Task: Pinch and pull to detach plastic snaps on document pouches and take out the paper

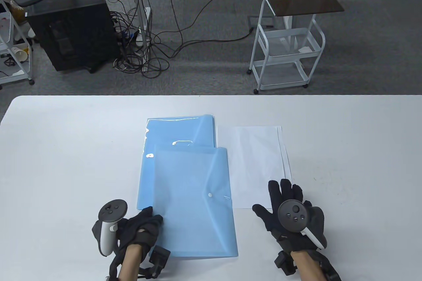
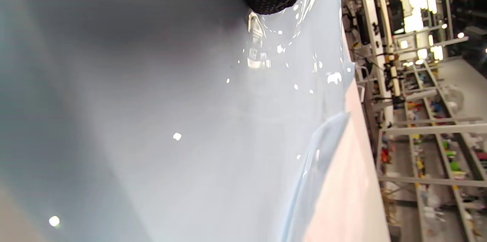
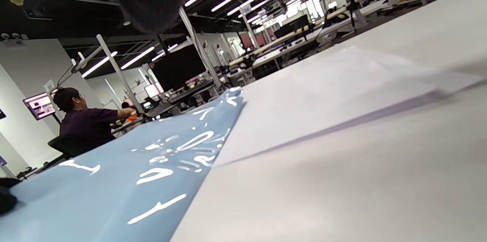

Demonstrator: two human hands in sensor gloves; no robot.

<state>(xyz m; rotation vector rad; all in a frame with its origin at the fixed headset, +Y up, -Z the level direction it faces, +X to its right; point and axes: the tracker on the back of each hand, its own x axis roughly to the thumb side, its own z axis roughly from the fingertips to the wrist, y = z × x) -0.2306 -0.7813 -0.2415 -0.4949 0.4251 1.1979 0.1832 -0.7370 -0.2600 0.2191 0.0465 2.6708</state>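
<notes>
Left hand (image 1: 145,225) pinched the near blue pouch (image 1: 194,202) by its edge; right hand (image 1: 290,215) lay flat, fingers spread. Its white snap (image 1: 210,195) seemed closed, so unsnapping probably came next.

Grey carpet floor (image 1: 214,14) holds a white wire trolley (image 1: 286,53), tangled cables (image 1: 145,50) and a black cabinet (image 1: 72,27).

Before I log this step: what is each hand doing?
Left hand: grips the near blue pouch by its left edge.
Right hand: open, holding nothing.

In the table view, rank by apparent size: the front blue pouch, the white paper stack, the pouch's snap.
1. front blue pouch
2. white paper stack, noticeably smaller
3. snap, by far the smallest
</notes>
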